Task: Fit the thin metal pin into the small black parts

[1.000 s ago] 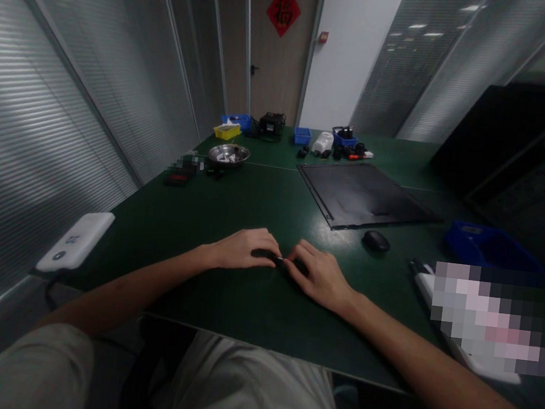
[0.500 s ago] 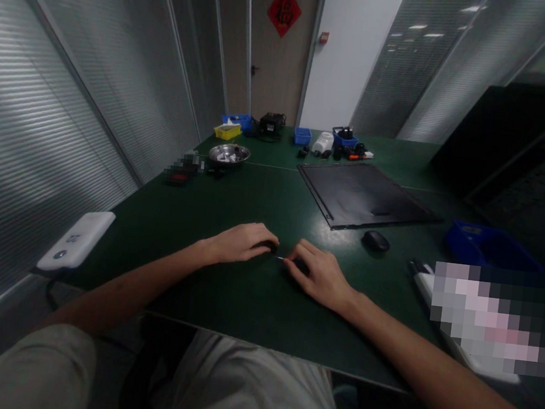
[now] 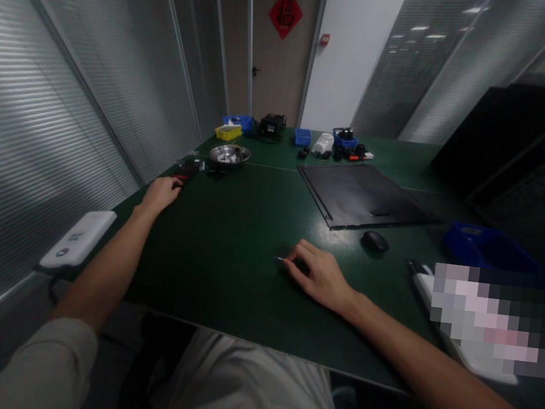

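Observation:
My right hand [image 3: 318,272] rests on the green table with thumb and forefinger pinched together. A small, thin, pale pin-like piece [image 3: 279,258] sticks out to the left from that pinch; its exact kind is too small to tell. Far over at the table's left edge, my left hand [image 3: 163,193] is stretched out, palm down, with its fingers slightly bent and apart. Its fingertips are at a dark object with a red part [image 3: 180,177], and whether they touch it I cannot tell. Just behind stands a shiny metal bowl [image 3: 229,155] with small pale pieces in it.
A black mat [image 3: 365,195] lies right of centre, with a black mouse [image 3: 375,241] before it. To the right are a blue tray [image 3: 491,248] and a white, partly blurred object [image 3: 465,331]. A white box [image 3: 77,239] sits at the left edge. Bins line the back.
My left hand has left the spot beside my right hand and moved forward and left to the dark and red object. The right hand keeps its place and its pinch.

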Demonstrator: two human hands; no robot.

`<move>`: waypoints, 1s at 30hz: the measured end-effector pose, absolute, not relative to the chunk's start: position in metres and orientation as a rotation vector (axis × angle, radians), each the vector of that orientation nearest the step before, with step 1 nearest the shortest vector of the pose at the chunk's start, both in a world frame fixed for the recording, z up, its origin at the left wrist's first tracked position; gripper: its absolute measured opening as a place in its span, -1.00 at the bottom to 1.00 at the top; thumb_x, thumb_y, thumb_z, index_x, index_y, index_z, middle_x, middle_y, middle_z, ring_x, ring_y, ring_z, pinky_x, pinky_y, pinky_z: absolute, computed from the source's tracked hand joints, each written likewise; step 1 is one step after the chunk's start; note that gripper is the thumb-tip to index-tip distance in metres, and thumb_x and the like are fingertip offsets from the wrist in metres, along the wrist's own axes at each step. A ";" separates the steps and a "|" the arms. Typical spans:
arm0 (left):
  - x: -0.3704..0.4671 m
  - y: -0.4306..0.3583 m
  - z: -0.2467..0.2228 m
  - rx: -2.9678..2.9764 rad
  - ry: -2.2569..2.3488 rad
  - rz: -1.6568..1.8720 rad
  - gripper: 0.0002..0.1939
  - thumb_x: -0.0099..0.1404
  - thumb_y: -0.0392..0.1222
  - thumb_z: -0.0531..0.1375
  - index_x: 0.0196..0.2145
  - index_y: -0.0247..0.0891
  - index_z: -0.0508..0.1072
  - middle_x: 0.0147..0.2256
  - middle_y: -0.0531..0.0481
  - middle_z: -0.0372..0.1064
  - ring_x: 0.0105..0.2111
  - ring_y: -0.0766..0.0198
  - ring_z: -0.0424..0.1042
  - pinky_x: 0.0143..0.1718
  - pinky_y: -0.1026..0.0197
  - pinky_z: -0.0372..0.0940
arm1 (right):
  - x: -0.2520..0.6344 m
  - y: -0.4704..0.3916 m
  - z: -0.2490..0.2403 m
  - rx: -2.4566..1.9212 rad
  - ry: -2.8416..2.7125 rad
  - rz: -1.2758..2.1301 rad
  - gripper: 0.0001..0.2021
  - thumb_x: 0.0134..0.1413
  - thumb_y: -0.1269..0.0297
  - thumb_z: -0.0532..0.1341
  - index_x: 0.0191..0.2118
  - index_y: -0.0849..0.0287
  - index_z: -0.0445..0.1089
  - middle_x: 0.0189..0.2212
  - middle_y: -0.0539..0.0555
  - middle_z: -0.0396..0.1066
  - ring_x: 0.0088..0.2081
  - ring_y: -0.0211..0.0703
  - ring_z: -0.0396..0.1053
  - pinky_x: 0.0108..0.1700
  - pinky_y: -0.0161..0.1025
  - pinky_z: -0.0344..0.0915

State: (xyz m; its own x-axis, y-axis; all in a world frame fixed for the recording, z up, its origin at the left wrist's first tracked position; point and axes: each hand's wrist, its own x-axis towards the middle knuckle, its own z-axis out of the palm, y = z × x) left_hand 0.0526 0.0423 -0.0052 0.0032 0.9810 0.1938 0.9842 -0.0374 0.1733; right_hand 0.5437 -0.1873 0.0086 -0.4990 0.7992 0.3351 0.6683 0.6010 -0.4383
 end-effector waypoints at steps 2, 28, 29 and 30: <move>0.040 0.046 -0.005 -2.197 -2.219 -0.398 -0.64 0.40 -0.17 0.20 0.09 -0.28 0.58 0.02 -0.16 0.55 0.02 0.00 0.49 0.15 0.05 0.30 | 0.544 -0.187 0.008 -1.158 -2.321 0.349 -0.85 0.43 0.19 0.15 -0.17 0.12 0.38 -0.24 0.03 0.37 -0.39 -0.25 0.32 -0.33 -0.27 0.16; 0.037 0.034 -0.010 -1.938 -2.181 -0.591 -0.71 0.38 -0.32 0.18 -0.03 -0.28 0.65 -0.05 -0.18 0.56 0.01 -0.01 0.49 0.14 0.04 0.34 | 0.545 -0.185 0.006 -1.132 -2.320 0.363 -0.86 0.42 0.20 0.17 -0.18 0.11 0.40 -0.26 0.02 0.38 -0.38 -0.24 0.32 -0.33 -0.26 0.17; 0.037 0.034 -0.011 -1.937 -2.181 -0.593 -0.70 0.38 -0.32 0.18 -0.03 -0.27 0.65 -0.05 -0.18 0.57 0.00 -0.01 0.49 0.13 0.04 0.34 | 0.545 -0.185 0.006 -1.133 -2.320 0.365 -0.86 0.41 0.20 0.17 -0.18 0.11 0.40 -0.26 0.02 0.38 -0.39 -0.24 0.32 -0.33 -0.26 0.17; 0.037 0.035 -0.012 -1.935 -2.183 -0.593 -0.70 0.38 -0.32 0.18 -0.02 -0.27 0.65 -0.05 -0.18 0.57 0.00 -0.01 0.50 0.12 0.04 0.35 | 0.545 -0.185 0.006 -1.134 -2.318 0.366 -0.86 0.41 0.20 0.18 -0.18 0.11 0.40 -0.26 0.02 0.38 -0.39 -0.24 0.32 -0.33 -0.26 0.17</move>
